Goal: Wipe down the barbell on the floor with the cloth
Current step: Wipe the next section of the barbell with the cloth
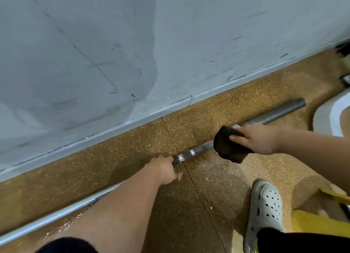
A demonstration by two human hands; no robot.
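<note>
The barbell (191, 153) runs off the left edge, so its end there cannot be seen. The left hand (163, 169) and its arm cover part of the bar. The cloth (227, 146) under the right hand (259, 139) covers another part. A white curved thing (325, 118), a yellow thing (318, 222) and dark shapes (343, 49) are cut off at the right edge. A dark trouser leg (303, 241) hides the shoe's (265, 205) heel.

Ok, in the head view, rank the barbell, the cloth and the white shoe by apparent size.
1. barbell, crossing most of the frame.
2. white shoe.
3. cloth.
Shoe over cloth is unsure: the shoe is nearer the camera, and the cloth is bunched up.
</note>
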